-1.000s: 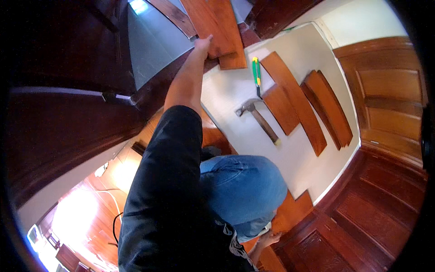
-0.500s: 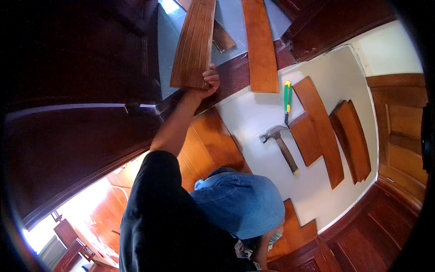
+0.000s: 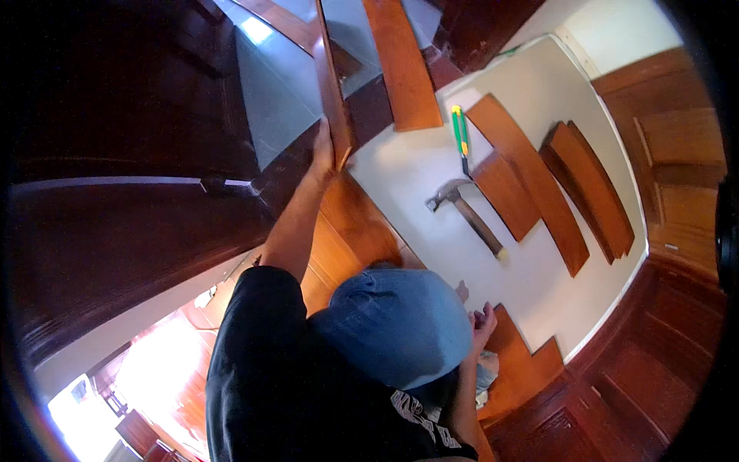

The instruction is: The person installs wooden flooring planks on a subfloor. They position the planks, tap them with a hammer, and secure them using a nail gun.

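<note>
My left hand grips the near end of a long wooden floorboard, which stands on edge and stretches away from me. Beside my bent knee, my right hand hovers with loosely curled fingers apart and nothing visible in them. On the pale floor in front lie a claw hammer with a worn handle and a green-and-yellow-handled tool with a dark metal tip. A short board and a longer board lie together just right of the hammer.
Several stacked boards rest at the right. Another plank lies across the doorway sill. Laid wooden flooring covers the left, with more laid pieces near my right foot. Dark door panels stand at left, wooden panelling at right.
The floorboard in my left hand has turned from showing its grooved face to standing on edge. My right hand has come into view beside my knee. The whole view has shifted somewhat.
</note>
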The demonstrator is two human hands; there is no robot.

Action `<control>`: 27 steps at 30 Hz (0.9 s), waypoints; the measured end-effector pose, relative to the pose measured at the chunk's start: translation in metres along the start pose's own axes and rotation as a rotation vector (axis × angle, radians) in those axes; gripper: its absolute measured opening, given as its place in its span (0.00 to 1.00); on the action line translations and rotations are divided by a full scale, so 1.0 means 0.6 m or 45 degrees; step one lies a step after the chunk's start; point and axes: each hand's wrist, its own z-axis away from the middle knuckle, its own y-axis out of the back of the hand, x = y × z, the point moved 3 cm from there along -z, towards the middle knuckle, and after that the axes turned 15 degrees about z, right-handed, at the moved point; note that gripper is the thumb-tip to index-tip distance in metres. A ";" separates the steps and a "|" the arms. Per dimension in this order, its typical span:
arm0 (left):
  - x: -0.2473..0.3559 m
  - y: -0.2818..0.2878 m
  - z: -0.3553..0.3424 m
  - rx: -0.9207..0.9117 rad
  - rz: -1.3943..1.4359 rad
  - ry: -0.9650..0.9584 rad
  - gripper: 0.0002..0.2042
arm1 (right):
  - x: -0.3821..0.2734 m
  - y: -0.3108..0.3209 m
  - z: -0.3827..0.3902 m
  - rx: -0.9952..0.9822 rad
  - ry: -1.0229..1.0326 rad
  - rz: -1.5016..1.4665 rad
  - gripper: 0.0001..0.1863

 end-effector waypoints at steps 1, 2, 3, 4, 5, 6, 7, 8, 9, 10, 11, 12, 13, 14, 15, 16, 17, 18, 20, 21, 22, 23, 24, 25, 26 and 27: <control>0.020 0.032 -0.013 -0.051 -0.061 -0.071 0.37 | -0.003 -0.011 0.008 -0.030 0.038 -0.068 0.29; 0.042 0.069 -0.050 -0.105 -0.125 -0.142 0.39 | 0.002 -0.021 0.020 -0.033 0.111 -0.006 0.28; 0.062 0.100 -0.079 0.051 -0.439 -0.302 0.40 | 0.014 -0.027 0.033 -0.027 0.184 0.059 0.28; 0.084 0.128 -0.103 0.214 -0.752 -0.457 0.41 | 0.022 -0.030 0.045 -0.021 0.258 0.124 0.28; 0.103 0.147 -0.116 0.371 -1.062 -0.602 0.42 | 0.020 -0.027 0.057 -0.058 0.219 0.183 0.28; 0.110 0.151 -0.121 0.370 -1.131 -0.601 0.42 | 0.015 -0.013 0.072 -0.076 0.171 0.256 0.28; 0.117 0.151 -0.124 0.362 -1.199 -0.598 0.42 | 0.013 -0.001 0.086 -0.090 0.118 0.331 0.28; 0.127 0.152 -0.127 0.355 -1.267 -0.595 0.43 | 0.024 0.001 0.097 -0.098 0.088 0.294 0.28; 0.153 0.173 -0.136 0.355 -1.365 -0.573 0.42 | 0.033 -0.004 0.113 -0.122 0.062 0.248 0.27; 0.162 0.169 -0.138 0.338 -1.452 -0.542 0.42 | 0.056 -0.007 0.124 -0.129 0.030 0.214 0.27; 0.165 0.167 -0.137 0.402 -1.503 -0.498 0.40 | 0.075 -0.013 0.130 -0.112 0.037 0.187 0.27; 0.192 0.192 -0.148 0.424 -1.579 -0.466 0.40 | 0.096 -0.034 0.138 -0.123 0.054 0.141 0.27; 0.237 0.238 -0.163 0.466 -1.665 -0.429 0.39 | 0.104 -0.048 0.147 -0.154 0.073 0.089 0.27; 0.249 0.257 -0.174 0.477 -1.737 -0.384 0.39 | 0.099 -0.051 0.147 -0.169 0.119 0.169 0.26; 0.219 0.214 -0.172 0.466 -1.811 -0.254 0.36 | 0.093 -0.042 0.133 -0.140 0.144 0.295 0.26; 0.188 0.129 -0.151 0.333 -1.997 -0.390 0.35 | 0.079 -0.031 0.116 -0.097 0.161 0.423 0.26; 0.168 0.060 -0.123 0.231 -2.183 -0.549 0.34 | 0.065 -0.027 0.108 -0.130 0.026 0.195 0.26; 0.157 0.020 -0.124 0.133 -2.172 -0.729 0.34 | 0.056 -0.038 0.105 -0.144 0.020 0.145 0.26; 0.113 -0.036 -0.169 -0.073 -1.882 -1.031 0.39 | 0.047 -0.068 0.100 -0.196 0.020 0.038 0.26; 0.098 -0.031 -0.218 -0.123 -1.651 -0.799 0.44 | 0.034 -0.088 0.098 -0.267 0.082 0.028 0.25; 0.042 -0.091 -0.231 -0.052 -1.563 -0.585 0.46 | 0.036 -0.080 0.095 -0.259 0.066 0.075 0.25; -0.001 -0.149 -0.241 0.006 -1.470 -0.379 0.48 | 0.032 -0.071 0.092 -0.239 0.049 0.119 0.25; -0.004 -0.166 -0.273 0.013 -1.479 -0.355 0.49 | 0.023 -0.072 0.090 -0.243 0.047 0.140 0.25; -0.009 -0.176 -0.322 0.025 -1.490 -0.330 0.51 | 0.024 -0.073 0.092 -0.160 0.231 0.233 0.24; -0.025 -0.197 -0.357 0.018 -1.500 -0.297 0.52 | 0.026 -0.064 0.097 -0.183 0.164 0.270 0.24; -0.052 -0.225 -0.372 0.138 -1.508 -0.307 0.48 | 0.027 -0.045 0.103 -0.192 0.085 0.321 0.24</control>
